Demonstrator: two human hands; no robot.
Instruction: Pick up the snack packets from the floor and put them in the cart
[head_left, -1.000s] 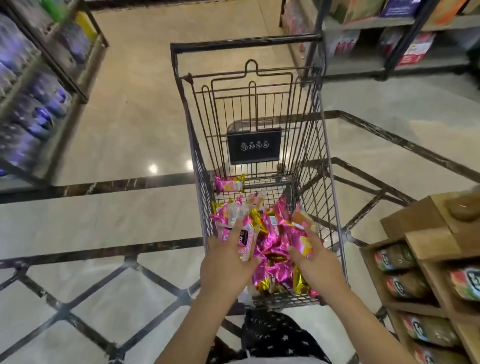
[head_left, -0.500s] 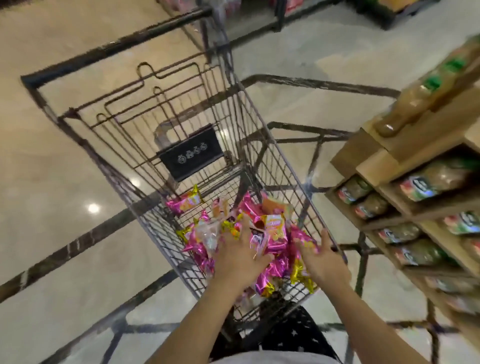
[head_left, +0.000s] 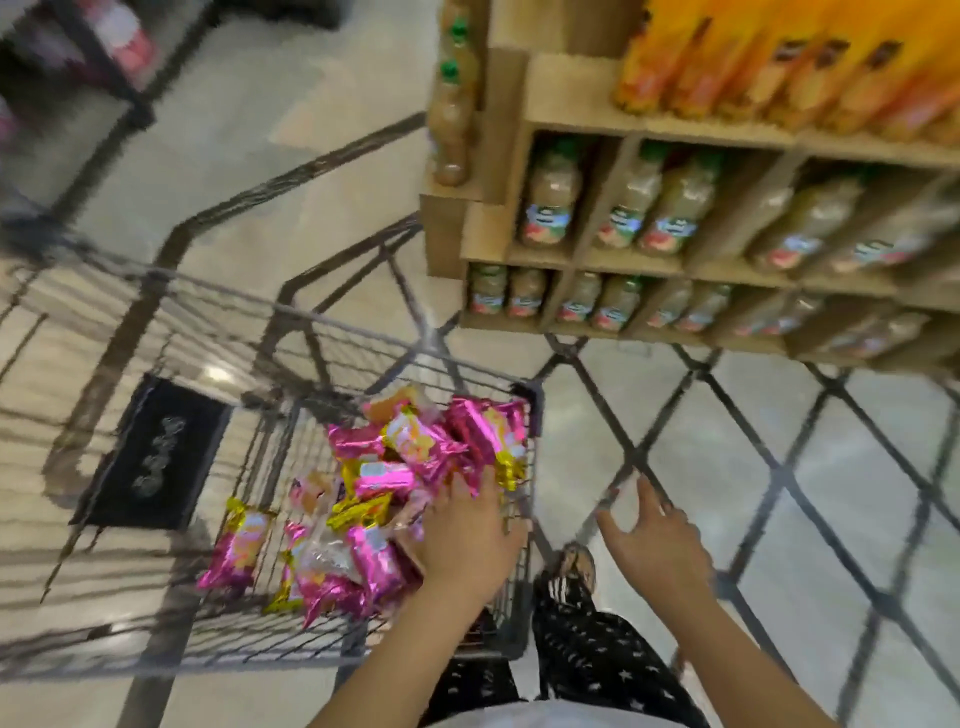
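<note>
The packets (head_left: 405, 457) lie heaped in the cart (head_left: 332, 325), at its near right corner, with a lone packet (head_left: 236, 545) left of the heap. The left hand (head_left: 467, 540) rests on the heap. The right hand (head_left: 660, 551) is outside, just right of the cart. A shelf (head_left: 571, 88) of bottles (head_left: 550, 202) stands beyond the cart, to its right.

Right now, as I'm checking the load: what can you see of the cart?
The cart is a grey wire-mesh trolley, blurred, standing on the tiled floor near a wooden shelf. A black sign hangs inside it. Pink and gold snack packets pile at its near end, the left hand resting on them.
</note>
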